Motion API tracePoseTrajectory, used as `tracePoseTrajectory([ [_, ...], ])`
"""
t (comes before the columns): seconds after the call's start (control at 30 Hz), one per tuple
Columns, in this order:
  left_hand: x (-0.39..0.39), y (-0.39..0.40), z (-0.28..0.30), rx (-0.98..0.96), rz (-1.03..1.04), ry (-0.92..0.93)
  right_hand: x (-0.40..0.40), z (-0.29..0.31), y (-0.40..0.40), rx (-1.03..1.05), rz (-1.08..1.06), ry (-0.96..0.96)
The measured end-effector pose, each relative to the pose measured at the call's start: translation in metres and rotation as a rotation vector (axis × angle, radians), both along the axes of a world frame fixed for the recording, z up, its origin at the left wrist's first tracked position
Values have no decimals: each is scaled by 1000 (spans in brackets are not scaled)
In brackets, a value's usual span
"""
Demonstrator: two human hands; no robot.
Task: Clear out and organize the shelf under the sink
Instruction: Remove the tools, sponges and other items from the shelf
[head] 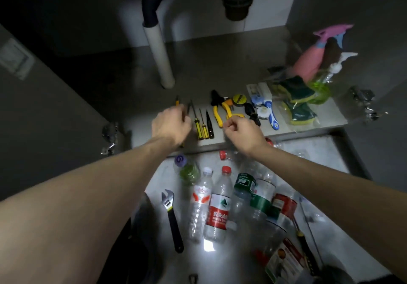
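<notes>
On the steel shelf [220, 68] under the sink, tools lie in a row: yellow-and-black screwdrivers [201, 127], a dark punch [210, 127], yellow-handled pliers [220, 112] and a tape roll [239, 99]. My left hand [170, 125] is at the row's left end. Its fingers curl round a thin screwdriver [189, 107] whose shaft sticks out past them. An orange-tipped tool [177, 102] shows just beyond the knuckles. My right hand [241, 130] hovers over the shelf edge by the pliers' handles, fingers curled, and I see nothing in it.
A white drain pipe [159, 57] stands on the shelf behind the tools. Sponges [297, 99], a blue-white brush [272, 116] and spray bottles [308, 63] fill the right side. On the floor lie several plastic bottles [218, 209], an adjustable wrench [171, 215] and a box [284, 261].
</notes>
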State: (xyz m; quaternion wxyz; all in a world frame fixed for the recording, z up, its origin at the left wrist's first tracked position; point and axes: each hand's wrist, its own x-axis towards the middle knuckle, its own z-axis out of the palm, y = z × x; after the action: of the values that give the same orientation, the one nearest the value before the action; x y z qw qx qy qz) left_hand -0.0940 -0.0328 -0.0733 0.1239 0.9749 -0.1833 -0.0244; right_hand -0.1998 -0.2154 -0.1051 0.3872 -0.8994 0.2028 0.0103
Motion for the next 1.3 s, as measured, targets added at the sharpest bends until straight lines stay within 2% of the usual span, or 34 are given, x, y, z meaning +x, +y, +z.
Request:
tracePoseTrajectory([
  [0.1,37,12,-22,70,104,149,39,-4,13,-59,111,72],
  [0.23,66,23,-57,-44,264,300,75,-18,33,-246,228,130],
  [0.37,87,18,-82,-143,321,386,89,-37,51,-486,187,114],
  [0.47,95,6,-91,-176,323,399,93,-46,59,-569,161,164],
  [0.53,99,0,-93,-156,314,406,92,-47,59,-491,112,198],
  [0.7,106,1,-89,-223,430,444,57,-38,50,-79,-66,165],
  [0.83,100,-2,-64,-433,483,486,7,-28,39,168,-168,55],
  [0.93,77,-13,-32,-425,478,414,-38,-14,29,262,-151,47],
  [1.1,11,-33,12,-452,290,257,-117,10,21,206,-92,185],
  [1.2,-42,-43,16,-457,-1,218,-161,13,15,244,-213,183],
  [1.3,-108,-45,6,-373,-395,165,-213,4,7,270,-353,221],
])
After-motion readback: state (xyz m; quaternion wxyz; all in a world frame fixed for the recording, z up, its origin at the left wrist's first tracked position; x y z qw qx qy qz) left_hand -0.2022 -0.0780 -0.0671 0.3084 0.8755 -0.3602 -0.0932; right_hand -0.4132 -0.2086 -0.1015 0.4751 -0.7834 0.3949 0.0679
